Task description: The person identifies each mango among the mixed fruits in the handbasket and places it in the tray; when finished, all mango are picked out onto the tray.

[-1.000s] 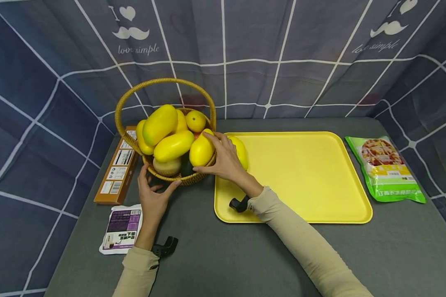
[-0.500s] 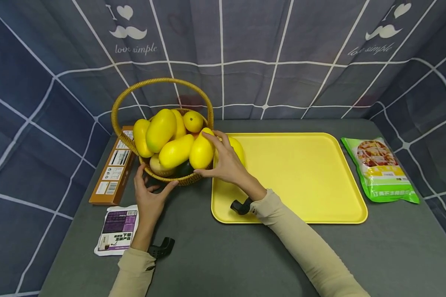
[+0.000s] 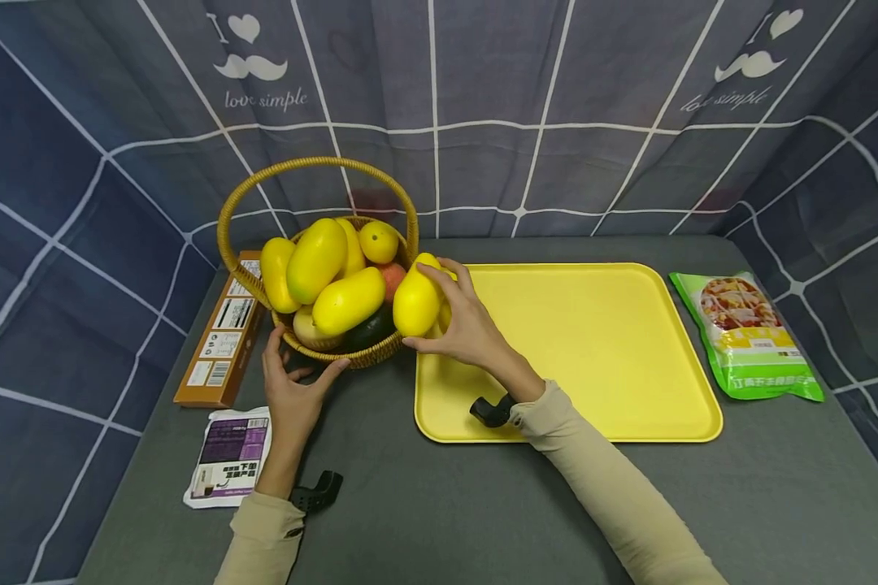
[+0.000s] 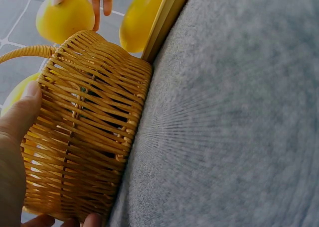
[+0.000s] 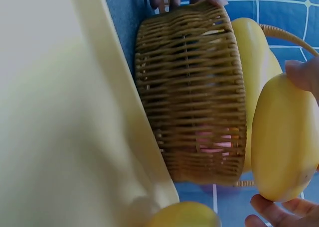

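Note:
My right hand [image 3: 468, 321] grips a yellow mango [image 3: 415, 302] between thumb and fingertips, just right of the basket's rim and above the tray's left edge. With thumb at the rim and fingers round the side, my left hand [image 3: 293, 398] holds the wicker basket [image 4: 89, 127]. Several yellow mangoes [image 3: 316, 258] lie heaped in the basket, with a small round yellow fruit [image 3: 379, 241], a reddish fruit [image 3: 391, 280] and a dark green fruit [image 3: 369, 327]. Another mango [image 4: 142, 20] is on the tray, mostly hidden behind my right hand in the head view.
A yellow tray [image 3: 593, 357] lies right of the basket. Farther right is a green food packet [image 3: 749, 337]. At left lie a brown box [image 3: 219, 349] and a white-and-purple pouch [image 3: 230, 459]. A checked cloth [image 3: 483, 106] hangs behind the table.
My right hand has drawn the mango out of the basket toward the right, exposing the reddish and dark green fruits. The heaped mangoes settled lower. My left hand stays at the basket.

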{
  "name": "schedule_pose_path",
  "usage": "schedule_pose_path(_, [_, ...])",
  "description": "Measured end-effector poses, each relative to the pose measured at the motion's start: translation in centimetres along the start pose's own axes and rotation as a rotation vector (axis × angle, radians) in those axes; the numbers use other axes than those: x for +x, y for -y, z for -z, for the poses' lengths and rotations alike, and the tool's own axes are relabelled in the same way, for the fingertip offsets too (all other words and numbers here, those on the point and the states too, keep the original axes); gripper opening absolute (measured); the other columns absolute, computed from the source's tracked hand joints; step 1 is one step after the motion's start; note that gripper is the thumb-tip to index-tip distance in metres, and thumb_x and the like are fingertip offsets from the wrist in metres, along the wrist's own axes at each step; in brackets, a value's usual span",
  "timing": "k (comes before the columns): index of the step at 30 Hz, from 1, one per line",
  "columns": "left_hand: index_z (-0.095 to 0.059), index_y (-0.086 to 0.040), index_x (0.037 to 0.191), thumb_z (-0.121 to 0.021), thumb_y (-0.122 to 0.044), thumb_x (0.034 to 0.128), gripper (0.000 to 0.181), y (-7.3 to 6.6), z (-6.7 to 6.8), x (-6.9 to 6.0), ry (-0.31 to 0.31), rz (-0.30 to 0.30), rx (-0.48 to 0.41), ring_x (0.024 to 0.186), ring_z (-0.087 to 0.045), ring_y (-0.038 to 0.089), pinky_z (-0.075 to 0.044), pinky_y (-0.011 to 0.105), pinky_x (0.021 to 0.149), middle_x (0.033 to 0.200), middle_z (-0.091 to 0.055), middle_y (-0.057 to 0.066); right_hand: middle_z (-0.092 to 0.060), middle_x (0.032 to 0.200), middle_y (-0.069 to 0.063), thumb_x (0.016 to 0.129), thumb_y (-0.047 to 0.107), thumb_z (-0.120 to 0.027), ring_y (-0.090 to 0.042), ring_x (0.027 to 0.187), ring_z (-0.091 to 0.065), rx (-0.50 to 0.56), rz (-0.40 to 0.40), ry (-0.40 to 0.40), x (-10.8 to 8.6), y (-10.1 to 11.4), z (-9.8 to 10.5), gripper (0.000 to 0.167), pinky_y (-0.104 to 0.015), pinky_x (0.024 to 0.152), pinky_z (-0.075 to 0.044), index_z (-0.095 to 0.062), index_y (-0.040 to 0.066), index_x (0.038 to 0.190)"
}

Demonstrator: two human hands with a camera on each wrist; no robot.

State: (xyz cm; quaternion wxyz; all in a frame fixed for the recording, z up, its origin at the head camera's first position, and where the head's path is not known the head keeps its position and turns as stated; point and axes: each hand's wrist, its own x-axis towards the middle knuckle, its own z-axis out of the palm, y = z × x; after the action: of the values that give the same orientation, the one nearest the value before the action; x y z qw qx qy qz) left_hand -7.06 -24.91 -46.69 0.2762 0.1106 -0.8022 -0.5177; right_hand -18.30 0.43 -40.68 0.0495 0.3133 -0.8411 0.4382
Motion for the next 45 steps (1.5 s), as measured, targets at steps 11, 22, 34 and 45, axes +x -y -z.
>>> schedule_pose_path(11, [-0.029, -0.017, 0.154, -0.087, -0.010, 0.0719, 0.100, 0.0, 0.0, -0.1, 0.002, -0.002, 0.003, 0.135, -0.041, 0.030, -0.045, 0.015, 0.081, 0.152, -0.034, 0.008, -0.024, 0.153, -0.008, 0.063, 0.035, -0.090, -0.028, 0.125, -0.047, -0.008, 0.025, -0.034, -0.8, -2.5, 3.4, 0.102, -0.049, 0.100, -0.045, -0.037, 0.031, 0.150])
schedule_pose_path(22, [-0.029, -0.016, 0.153, -0.086, -0.008, 0.0734, 0.098, -0.1, -0.1, 0.1, 0.012, 0.000, -0.002, 0.134, -0.041, 0.030, -0.045, 0.017, 0.081, 0.152, -0.033, 0.008, -0.019, 0.156, -0.013, 0.066, 0.023, -0.090, -0.035, 0.134, -0.041, -0.031, -0.064, -0.013, -2.5, -7.1, 8.0, 0.101, -0.053, 0.101, -0.044, -0.036, 0.027, 0.151])
schedule_pose_path(34, [-0.030, -0.014, 0.153, -0.086, -0.005, 0.0726, 0.098, 0.0, 0.2, 0.3, 0.002, -0.006, -0.026, 0.134, -0.042, 0.028, -0.046, 0.012, 0.080, 0.151, -0.034, 0.006, -0.017, 0.159, -0.012, 0.067, 0.024, -0.090, -0.038, 0.138, -0.036, -0.057, -0.132, 0.115, -3.6, -10.3, 8.6, 0.102, -0.059, 0.108, -0.035, -0.033, 0.027, 0.153])
schedule_pose_path(45, [-0.030, -0.011, 0.153, -0.085, -0.003, 0.0720, 0.098, 0.0, 0.1, 0.3, 0.007, -0.024, -0.020, 0.131, -0.043, 0.034, -0.046, 0.012, 0.079, 0.151, -0.034, 0.013, -0.016, 0.160, -0.011, 0.069, 0.023, -0.089, -0.035, 0.143, -0.028, -0.005, -0.154, 0.193, -3.8, -11.3, 8.4, 0.104, -0.057, 0.112, -0.029, -0.029, 0.022, 0.154])
